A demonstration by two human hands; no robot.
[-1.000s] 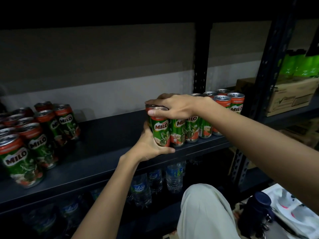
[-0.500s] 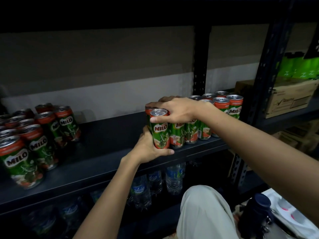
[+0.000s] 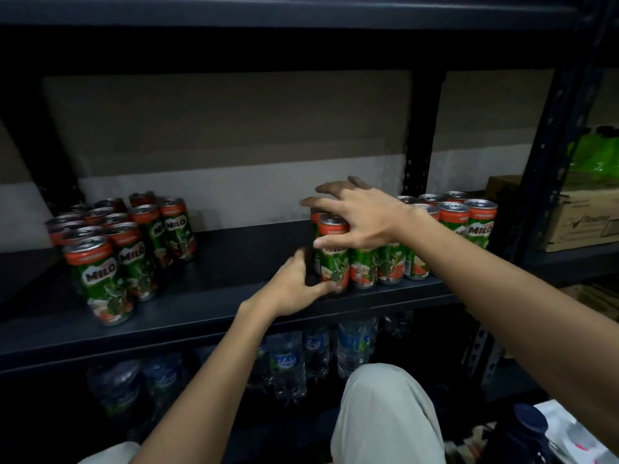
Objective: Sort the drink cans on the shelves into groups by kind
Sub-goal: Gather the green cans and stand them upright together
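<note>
Two clusters of green-and-red Milo cans stand on the dark shelf [image 3: 234, 259]: a left group [image 3: 100, 272] and a right group [image 3: 479, 226]. At the left end of the right group stands the front Milo can [image 3: 335, 262]. My left hand [image 3: 294, 286] grips that can low down, thumb in front and fingers curled behind its base. My right hand [image 3: 365, 219] hovers over the can tops with fingers spread and straight. Its thumb lies across the can's upper front. The hands hide the cans behind it.
Water bottles [image 3: 288, 363] fill the shelf below. A black upright post [image 3: 418, 145] stands behind the right group. On the neighbouring rack to the right sit a cardboard box [image 3: 582, 219] and green packs [image 3: 599, 152]. A dark flask [image 3: 522, 433] lies at the lower right by my knee.
My right hand has loosened from the can top, its fingers lifting and spreading. My left hand has stayed at the can's base.
</note>
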